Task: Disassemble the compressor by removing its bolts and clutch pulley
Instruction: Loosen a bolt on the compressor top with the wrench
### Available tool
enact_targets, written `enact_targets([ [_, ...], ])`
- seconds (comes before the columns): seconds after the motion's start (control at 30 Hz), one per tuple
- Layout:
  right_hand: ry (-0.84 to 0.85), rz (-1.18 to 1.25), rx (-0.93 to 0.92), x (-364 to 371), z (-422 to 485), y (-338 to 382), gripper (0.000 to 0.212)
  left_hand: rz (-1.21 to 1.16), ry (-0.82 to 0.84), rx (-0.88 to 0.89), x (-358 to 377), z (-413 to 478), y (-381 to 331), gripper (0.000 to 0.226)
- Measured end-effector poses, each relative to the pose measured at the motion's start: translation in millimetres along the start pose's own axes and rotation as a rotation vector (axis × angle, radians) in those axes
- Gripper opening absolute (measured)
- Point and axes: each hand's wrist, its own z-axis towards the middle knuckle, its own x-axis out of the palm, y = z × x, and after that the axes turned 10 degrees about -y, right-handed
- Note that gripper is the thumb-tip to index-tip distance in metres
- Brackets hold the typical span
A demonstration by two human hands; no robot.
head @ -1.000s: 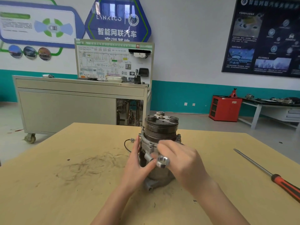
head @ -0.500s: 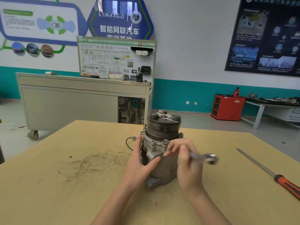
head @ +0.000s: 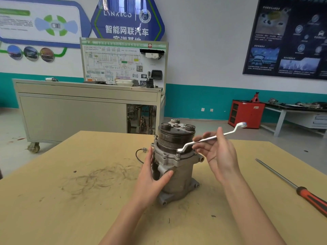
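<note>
A grey metal compressor (head: 178, 175) stands upright on the wooden table (head: 70, 200), its dark grooved clutch pulley (head: 174, 137) on top. My left hand (head: 152, 179) holds the compressor body from the left, thumb across its front. My right hand (head: 219, 154) pinches the shaft of a silver ring wrench (head: 210, 137). The wrench's lower end sits on a bolt (head: 179, 152) at the flange front; its other end points up to the right. Another bolt (head: 156, 137) stands up at the flange's left rear.
A long screwdriver (head: 299, 188) with a red and black handle lies on the table at the right. A black wire (head: 138, 154) trails from the compressor's left side. Beyond the table stand a grey wheeled cabinet (head: 74, 110) and a red cabinet (head: 246, 113).
The wrench has swung from pointing toward me, round to the right and now up and away to the right. My right hand moved with it. My left hand stayed on the compressor.
</note>
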Motion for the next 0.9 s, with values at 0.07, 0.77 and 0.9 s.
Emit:
enact_targets([
  [0.07, 0.048, -0.220, -0.239, 1.9, -16.3, 5.3, 0.045, 0.005, -0.006, 0.003, 0.9, 0.2, -0.2, 0.092],
  [0.77, 0.222, -1.019, -0.980, 11.3, -74.5, -14.3, 0.026, 0.045, -0.019, 0.024, 2.0, 0.5, 1.3, 0.096],
  [0.9, 0.206, -0.758, -0.708, -4.5, -65.9, -19.8, 0.016, 0.022, -0.023, 0.014, 2.1, 0.5, 2.6, 0.098],
])
